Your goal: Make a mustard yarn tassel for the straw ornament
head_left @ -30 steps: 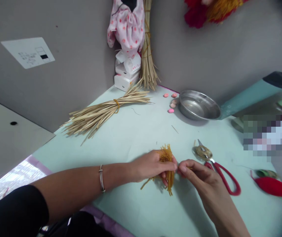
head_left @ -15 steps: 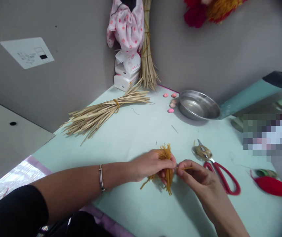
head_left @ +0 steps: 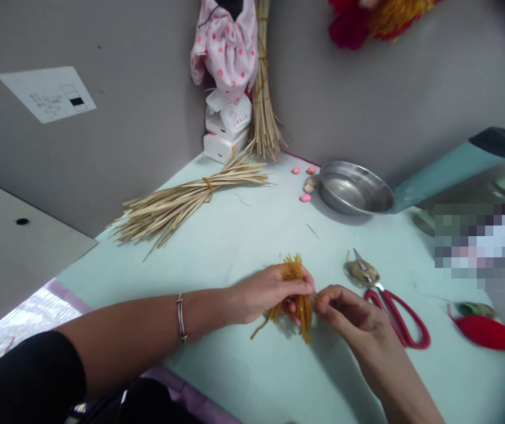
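Note:
Near the front of the pale green table, my left hand (head_left: 274, 290) is closed around a bundle of mustard-yellow yarn (head_left: 304, 318). Frayed ends stick up above the fingers and loose strands hang below them. Just to the right, my right hand (head_left: 345, 312) pinches a yellow strand at the side of the bundle, thumb against forefinger. The strand between the two hands is short and hard to make out. Beyond my right hand lie scissors with red handles (head_left: 405, 321), their blades partly over a small brownish object (head_left: 362, 272).
A bundle of dry straw (head_left: 181, 206) lies at the back left, tied with yellow. Behind stand a steel bowl (head_left: 356, 188), pink beads (head_left: 306, 198), a teal bottle (head_left: 446, 168) and white boxes (head_left: 221, 146). A red yarn bundle (head_left: 482, 334) is at the right.
The yarn's lower strands have spread and shifted slightly right in my left hand. The yellow end that stuck out past my right fingers no longer shows. Both hands stay nearly in place.

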### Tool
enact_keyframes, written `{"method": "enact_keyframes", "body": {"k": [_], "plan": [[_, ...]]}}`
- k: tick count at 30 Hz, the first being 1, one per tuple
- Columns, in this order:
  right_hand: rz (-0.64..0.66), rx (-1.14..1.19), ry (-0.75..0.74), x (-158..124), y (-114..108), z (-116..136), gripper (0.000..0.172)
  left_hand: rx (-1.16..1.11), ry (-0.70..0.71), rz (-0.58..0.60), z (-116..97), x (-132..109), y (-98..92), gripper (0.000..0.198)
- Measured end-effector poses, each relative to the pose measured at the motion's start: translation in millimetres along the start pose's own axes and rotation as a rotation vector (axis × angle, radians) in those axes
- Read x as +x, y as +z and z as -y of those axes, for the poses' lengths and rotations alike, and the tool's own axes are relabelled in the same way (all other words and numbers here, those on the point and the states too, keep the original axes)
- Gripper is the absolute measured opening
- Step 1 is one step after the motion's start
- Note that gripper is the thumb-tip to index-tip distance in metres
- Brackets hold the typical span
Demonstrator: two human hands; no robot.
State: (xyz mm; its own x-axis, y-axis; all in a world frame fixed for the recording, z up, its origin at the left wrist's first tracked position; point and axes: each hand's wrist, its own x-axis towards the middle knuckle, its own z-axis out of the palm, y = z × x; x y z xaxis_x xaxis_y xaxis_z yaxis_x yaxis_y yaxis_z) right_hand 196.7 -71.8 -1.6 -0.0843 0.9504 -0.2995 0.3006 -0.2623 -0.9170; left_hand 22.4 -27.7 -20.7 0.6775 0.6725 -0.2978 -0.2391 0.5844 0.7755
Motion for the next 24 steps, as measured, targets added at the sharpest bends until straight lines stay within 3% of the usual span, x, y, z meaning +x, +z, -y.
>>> {"method": "enact_keyframes", "body": {"k": [11, 17, 24], "plan": [[-0.175, 0.271, -0.124, 3, 14, -17, 0.012, 0.161, 0.087, -0.071, 7, -1, 0.2, 0.020], [-0.146, 0.418, -0.074, 2, 19, -12, 0.012, 0.177, 0.130, -0.072, 8, 0, -0.4, 0.025], [-0.021, 0.707, 0.093, 2, 13, 1, 0.014, 0.221, 0.126, -0.079, 8, -1, -1.4, 0.023]]}}
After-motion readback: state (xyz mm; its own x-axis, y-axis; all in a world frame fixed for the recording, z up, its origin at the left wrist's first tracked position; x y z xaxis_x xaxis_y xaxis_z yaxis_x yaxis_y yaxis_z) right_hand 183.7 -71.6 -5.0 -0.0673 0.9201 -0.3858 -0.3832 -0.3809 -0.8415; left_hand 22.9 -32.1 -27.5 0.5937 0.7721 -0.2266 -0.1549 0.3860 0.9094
